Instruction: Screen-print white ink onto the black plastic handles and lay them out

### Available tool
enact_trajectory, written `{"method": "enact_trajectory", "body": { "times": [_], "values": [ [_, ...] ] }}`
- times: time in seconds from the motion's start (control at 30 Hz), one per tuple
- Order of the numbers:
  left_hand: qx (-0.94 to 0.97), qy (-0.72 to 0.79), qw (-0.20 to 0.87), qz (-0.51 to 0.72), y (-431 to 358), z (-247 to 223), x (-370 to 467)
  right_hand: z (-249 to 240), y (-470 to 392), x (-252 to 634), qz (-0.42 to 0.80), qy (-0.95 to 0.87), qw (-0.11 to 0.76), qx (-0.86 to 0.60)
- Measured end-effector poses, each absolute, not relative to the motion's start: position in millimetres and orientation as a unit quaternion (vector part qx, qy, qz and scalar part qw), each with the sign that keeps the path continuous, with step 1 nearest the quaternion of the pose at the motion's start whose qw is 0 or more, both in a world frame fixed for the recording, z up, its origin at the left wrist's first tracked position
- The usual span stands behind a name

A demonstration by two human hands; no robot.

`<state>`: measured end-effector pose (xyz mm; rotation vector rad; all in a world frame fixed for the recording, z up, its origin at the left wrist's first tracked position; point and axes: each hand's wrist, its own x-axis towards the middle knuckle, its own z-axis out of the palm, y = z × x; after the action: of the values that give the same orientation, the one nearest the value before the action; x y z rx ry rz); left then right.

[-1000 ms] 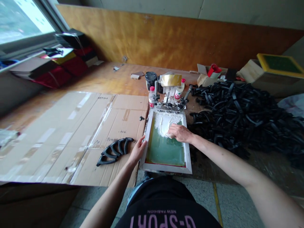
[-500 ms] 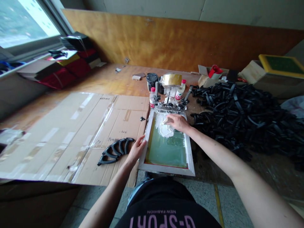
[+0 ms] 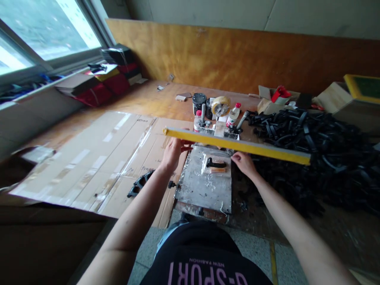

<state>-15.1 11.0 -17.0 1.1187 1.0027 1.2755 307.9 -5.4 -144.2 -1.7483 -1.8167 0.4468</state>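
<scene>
The screen printing frame [image 3: 237, 145] is tilted up, its yellow edge facing me. My left hand [image 3: 172, 153] grips it near its left end, fingers partly hidden behind the edge. Beneath it, a grey metal base plate [image 3: 204, 194] carries a small black curved plastic part [image 3: 216, 162] between tan pads. My right hand [image 3: 244, 163] is at the plate's right side, close to the part, with fingers curled together; what they hold, if anything, is hidden. A pale block [image 3: 220, 128] shows just behind the raised frame.
Many black plastic parts [image 3: 297, 130] are heaped at right. Several more [image 3: 139, 185] lie on flattened cardboard [image 3: 118, 158] at left. Behind the frame stand red-capped bottles [image 3: 233, 114], a black tub [image 3: 198, 103] and a tape roll [image 3: 221, 106].
The frame has swung up from lying flat, uncovering the plate and black part. My right hand has left the white paste and moved down to the right; my left hand has risen with the frame.
</scene>
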Motion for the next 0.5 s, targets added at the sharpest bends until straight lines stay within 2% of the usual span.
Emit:
{"method": "enact_trajectory", "body": {
  "times": [0.1,0.2,0.33,0.4,0.5],
  "values": [
    [0.451,0.441,0.561,0.536,17.6,-16.1,-3.7,-163.2,-18.1,277.2,0.156,-0.761,0.229,-0.586],
    [0.409,0.48,0.573,0.524,-9.2,-38.8,2.8,-155.7,-23.8,256.8,0.139,-0.787,0.19,-0.571],
    [0.337,0.516,0.702,0.357,-79.3,-92.3,7.7,-126.9,-44.3,219.7,0.141,-0.822,0.206,-0.513],
    [0.278,0.528,0.71,0.374,-110.0,-116.8,6.2,-117.5,-62.2,187.8,0.128,-0.863,0.196,-0.447],
    [0.195,0.593,0.633,0.458,-139.6,-144.5,-15.9,-116.7,-86.3,133.3,0.135,-0.918,0.149,-0.341]
  ]
}}
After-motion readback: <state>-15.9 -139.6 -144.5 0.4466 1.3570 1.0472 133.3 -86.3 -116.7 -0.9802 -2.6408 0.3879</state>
